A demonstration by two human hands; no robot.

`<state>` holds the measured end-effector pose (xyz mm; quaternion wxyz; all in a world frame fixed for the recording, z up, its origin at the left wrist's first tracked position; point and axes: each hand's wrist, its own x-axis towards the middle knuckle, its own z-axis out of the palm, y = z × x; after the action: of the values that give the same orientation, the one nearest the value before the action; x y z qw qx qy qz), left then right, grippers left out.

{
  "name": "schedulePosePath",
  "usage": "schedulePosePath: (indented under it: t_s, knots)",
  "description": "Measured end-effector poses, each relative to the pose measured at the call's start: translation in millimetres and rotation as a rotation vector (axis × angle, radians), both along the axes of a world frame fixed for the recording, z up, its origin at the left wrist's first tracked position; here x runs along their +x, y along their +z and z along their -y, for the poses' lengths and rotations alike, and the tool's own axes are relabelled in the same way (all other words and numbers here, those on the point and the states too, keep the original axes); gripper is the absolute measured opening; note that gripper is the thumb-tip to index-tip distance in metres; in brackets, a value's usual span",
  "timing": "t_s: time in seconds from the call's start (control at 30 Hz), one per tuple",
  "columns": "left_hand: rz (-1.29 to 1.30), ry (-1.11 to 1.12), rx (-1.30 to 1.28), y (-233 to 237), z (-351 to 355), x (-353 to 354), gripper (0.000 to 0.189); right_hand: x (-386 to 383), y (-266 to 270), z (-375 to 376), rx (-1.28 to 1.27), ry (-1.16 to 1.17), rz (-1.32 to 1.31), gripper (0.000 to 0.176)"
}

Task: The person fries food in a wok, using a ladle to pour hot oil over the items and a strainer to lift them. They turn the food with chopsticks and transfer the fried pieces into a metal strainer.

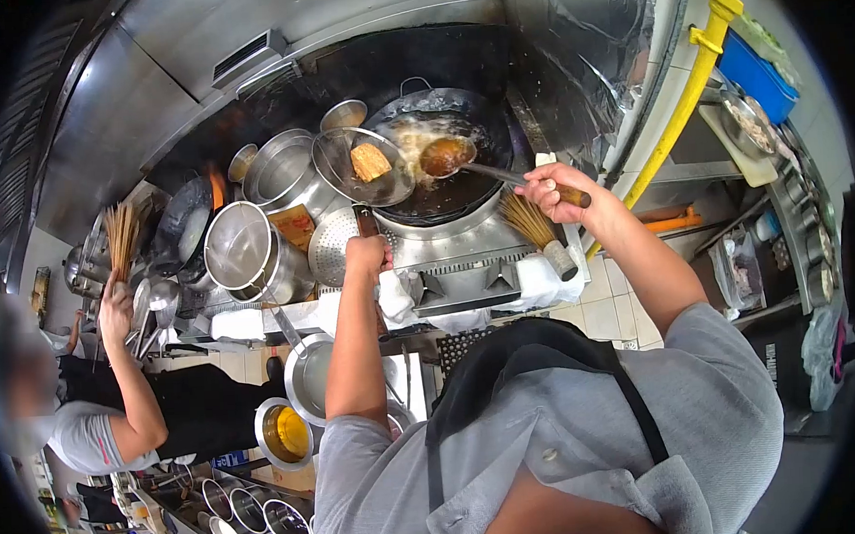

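My left hand (370, 254) is closed round the handle of a wire strainer (391, 185). A golden-brown piece of food (370, 162) lies in the strainer, over the left side of a large dark wok (432, 210). My right hand (556, 193) grips the wooden handle of a long ladle (448, 155). The ladle's bowl, filled with brown liquid, is over bubbling oil (412, 137) in the wok. A perforated ladle (329, 248) rests just left of my left hand.
At the left, a co-worker (129, 414) holds a bamboo brush (121, 229) near a second wok (185, 220). Metal pots (240, 245) stand between the woks. Another bamboo brush (531, 222) is below my right hand. A yellow pipe (674, 123) rises at the right.
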<state>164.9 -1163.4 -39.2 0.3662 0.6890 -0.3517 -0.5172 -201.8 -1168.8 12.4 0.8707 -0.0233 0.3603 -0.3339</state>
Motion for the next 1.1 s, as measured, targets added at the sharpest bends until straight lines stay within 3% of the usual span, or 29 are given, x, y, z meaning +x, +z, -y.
schedulePosePath:
  t_s: [0.07,0.27,0.33,0.4,0.67,0.73,0.8,0.87,0.9,0.97,1.0,1.07,1.1]
  knots:
    - [-0.091,-0.021,0.030,-1,-3,-7,0.015,1,11,0,-0.023,0.000,0.013,0.015]
    - [-0.152,-0.121,0.055,-16,3,-28,0.013,25,41,14,-0.363,0.104,-0.309,0.010]
    - [-0.200,-0.128,0.049,-20,5,-33,0.012,34,45,21,-0.347,0.084,-0.330,0.014]
    - [-0.205,-0.113,0.076,-19,3,-40,0.015,47,59,18,-0.445,0.055,-0.585,0.012]
    - [-0.211,-0.121,0.073,-20,6,-41,0.011,45,49,28,-0.715,0.117,-0.879,0.021]
    - [-0.198,-0.112,0.069,-15,4,-37,0.010,39,44,24,-0.775,0.209,-1.055,0.012]
    - [-0.207,-0.118,0.071,-12,2,-29,0.010,35,40,11,-0.815,0.179,-1.102,0.014]
    - [-0.201,-0.114,0.047,-10,1,-20,0.010,26,25,7,-0.961,0.254,-1.397,0.018]
    - [-0.195,-0.114,0.026,-9,0,-16,0.010,16,5,9,-0.964,0.258,-1.393,0.018]
    - [-0.169,-0.068,0.024,-5,-2,-12,0.010,1,-29,11,-1.631,0.377,-1.937,0.017]
    - [-0.146,-0.029,0.021,-3,-3,-10,0.011,-1,-35,11,-1.637,0.376,-1.931,0.017]
    - [-0.125,-0.022,-0.005,-2,-4,-5,0.012,0,-43,3,-1.282,0.594,-1.688,0.017]
    - [-0.106,-0.022,-0.030,-3,-3,-3,0.012,16,-15,-14,-0.762,0.409,-1.352,0.014]
